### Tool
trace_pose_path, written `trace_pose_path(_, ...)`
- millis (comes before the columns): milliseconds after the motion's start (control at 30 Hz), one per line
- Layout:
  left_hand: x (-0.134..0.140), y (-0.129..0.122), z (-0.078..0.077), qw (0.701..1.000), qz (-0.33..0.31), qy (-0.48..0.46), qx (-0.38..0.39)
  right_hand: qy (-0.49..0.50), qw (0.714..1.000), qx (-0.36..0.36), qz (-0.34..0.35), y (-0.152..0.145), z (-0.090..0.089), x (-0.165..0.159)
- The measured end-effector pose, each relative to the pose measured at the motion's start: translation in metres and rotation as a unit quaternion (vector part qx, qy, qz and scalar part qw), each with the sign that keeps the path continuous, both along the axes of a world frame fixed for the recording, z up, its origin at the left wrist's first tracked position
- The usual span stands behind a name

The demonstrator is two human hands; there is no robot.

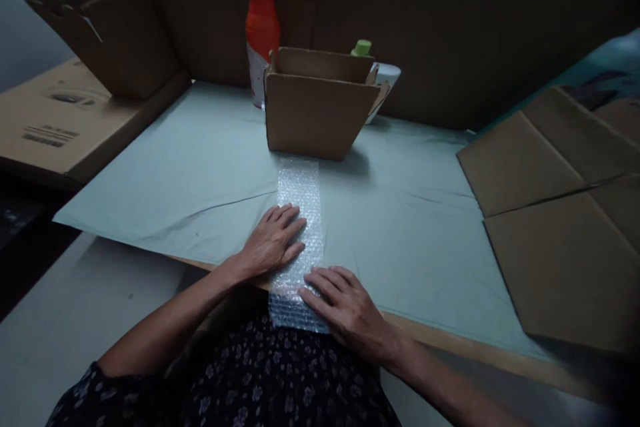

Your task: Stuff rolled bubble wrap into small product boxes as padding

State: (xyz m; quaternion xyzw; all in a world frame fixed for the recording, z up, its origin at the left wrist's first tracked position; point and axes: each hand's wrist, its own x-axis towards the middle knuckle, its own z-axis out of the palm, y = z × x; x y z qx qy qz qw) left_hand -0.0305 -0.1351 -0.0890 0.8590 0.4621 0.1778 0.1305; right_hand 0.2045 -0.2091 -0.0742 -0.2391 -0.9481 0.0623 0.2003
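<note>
A strip of bubble wrap [300, 193] lies lengthwise on the pale green tabletop, its near end hanging over the table's front edge. My left hand [275, 237] rests flat across the strip's left side, fingers stretched out. Nearer to me, my right hand [343, 297] lies on the strip's right side close to the edge, with its fingers extended and slightly apart. Neither hand grips anything. Just past the strip's far end stands a small open cardboard box [313, 113]; what it may contain is hidden.
Behind the box stand an orange bottle [263, 20] and a white bottle [387, 77]; a green cap [361, 48] shows above the box's rim. Cardboard with flaps [560, 227] lies at right. At left, a cardboard box [135, 40] sits on a flat printed carton [55, 120].
</note>
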Motion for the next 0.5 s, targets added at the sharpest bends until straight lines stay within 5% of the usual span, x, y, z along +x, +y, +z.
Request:
trace_pose_path(133,-0.009,0.005,0.004,0.994,0.013,-0.093,-0.049,0.118,0.989,-0.073,-0.055,0.032,0.001,-0.02)
trace_pose_path(300,-0.023,-0.013,0.022,0.939,0.151,-0.307,-0.032,0.11,0.972,-0.126,-0.164,0.084,-0.001,-0.03)
trace_pose_path(500,-0.012,-0.039,0.016,0.984,0.036,-0.157,0.077,0.096,0.97,-0.064,-0.215,0.097,-0.009,-0.017)
